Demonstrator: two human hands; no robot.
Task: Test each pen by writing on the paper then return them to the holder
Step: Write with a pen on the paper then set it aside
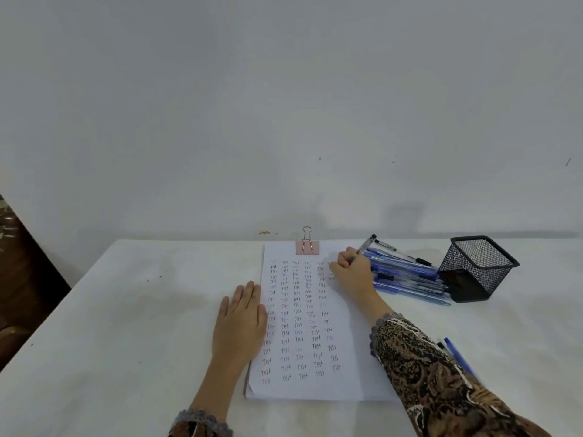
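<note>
Lying nearest me: one blue pen (pixel 459 356) on the table (pixel 126 310), just beside my patterned right sleeve (pixel 435 380) and well apart from the rest.
My left hand (pixel 241 323): flat and palm down, fingers straight and close together, pressing the left edge of the page, partly on the table; it has hold of nothing.
Stack of paper (pixel 350 357): white, running lengthwise away from me, filled with columns of the word "Test"; its right strip is blank.
My right hand (pixel 351 269): fingers curled tight round a pen, resting on the sheet at the top right of the columns.
That pen (pixel 366 246): clear barrel, dark end, tilted up and away to the right; my fingers hide the tip, so I cannot tell whether it touches the page.
Spare heap of pens (pixel 407 279): mostly blue, lying flat between my right hand and the holder.
Mesh holder (pixel 476 268): black, standing on its base just right of the heap.
Pink clip (pixel 307 247): clamped on the sheet's far edge, wire loop up.
Far wall (pixel 284 105): plain, pale, behind the table.
</note>
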